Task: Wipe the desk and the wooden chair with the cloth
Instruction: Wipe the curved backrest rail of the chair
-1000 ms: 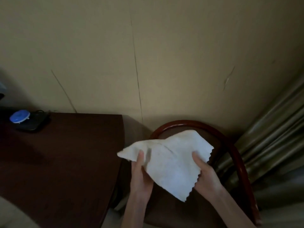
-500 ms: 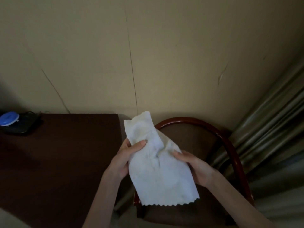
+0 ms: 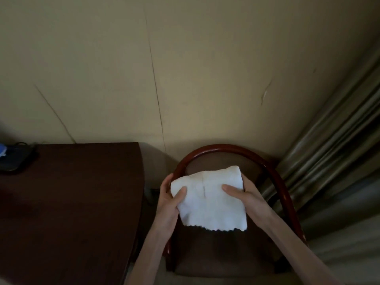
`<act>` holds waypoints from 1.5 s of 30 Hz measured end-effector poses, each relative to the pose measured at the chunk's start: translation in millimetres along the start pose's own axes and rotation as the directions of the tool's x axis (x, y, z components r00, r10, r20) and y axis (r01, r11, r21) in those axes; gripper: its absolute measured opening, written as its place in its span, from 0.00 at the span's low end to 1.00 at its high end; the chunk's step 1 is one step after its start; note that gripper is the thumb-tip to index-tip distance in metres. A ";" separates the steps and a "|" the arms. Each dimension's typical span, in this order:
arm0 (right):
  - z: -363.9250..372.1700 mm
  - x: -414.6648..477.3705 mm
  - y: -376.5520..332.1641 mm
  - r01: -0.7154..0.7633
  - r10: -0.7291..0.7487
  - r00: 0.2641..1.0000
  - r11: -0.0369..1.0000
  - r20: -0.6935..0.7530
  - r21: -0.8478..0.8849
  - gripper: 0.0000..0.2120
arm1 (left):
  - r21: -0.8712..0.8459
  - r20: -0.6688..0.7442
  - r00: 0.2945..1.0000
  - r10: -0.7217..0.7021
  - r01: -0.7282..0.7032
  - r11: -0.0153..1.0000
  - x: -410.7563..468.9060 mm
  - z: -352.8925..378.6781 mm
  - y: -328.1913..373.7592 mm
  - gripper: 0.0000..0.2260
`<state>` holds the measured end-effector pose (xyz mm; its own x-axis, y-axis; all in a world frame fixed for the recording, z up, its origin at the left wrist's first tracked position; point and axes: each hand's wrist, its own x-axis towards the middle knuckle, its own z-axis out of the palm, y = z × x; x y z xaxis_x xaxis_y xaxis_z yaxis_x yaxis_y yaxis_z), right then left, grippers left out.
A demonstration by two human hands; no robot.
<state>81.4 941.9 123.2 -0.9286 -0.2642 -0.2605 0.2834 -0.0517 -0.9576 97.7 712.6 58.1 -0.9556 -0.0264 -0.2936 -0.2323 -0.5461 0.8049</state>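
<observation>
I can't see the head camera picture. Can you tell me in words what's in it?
Two bare hands, left and right, hold a folded white cloth above a wooden chair with a curved back. A dark wooden desk stands to the left, against a beige wall, and a curtain hangs on the right.

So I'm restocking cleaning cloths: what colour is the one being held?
The cloth is plain white with a zigzag-cut bottom edge, clearest in the head view.

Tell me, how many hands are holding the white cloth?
2. The left hand grips the left side of the cloth; the right hand grips its right side, above the chair.
</observation>
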 end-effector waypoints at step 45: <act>44.6 31.9 9.2 -0.004 -0.050 0.962 0.980 -0.269 -0.197 0.12 | 0.177 0.242 0.940 -0.241 0.201 0.963 -0.3 -34.9 6.9 0.28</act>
<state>65.1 890.0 111.6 -0.9719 0.0079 -0.2353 0.2340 0.1398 -0.9621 102.7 679.6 45.8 -0.8863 0.3089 -0.3451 -0.4481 -0.3834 0.8076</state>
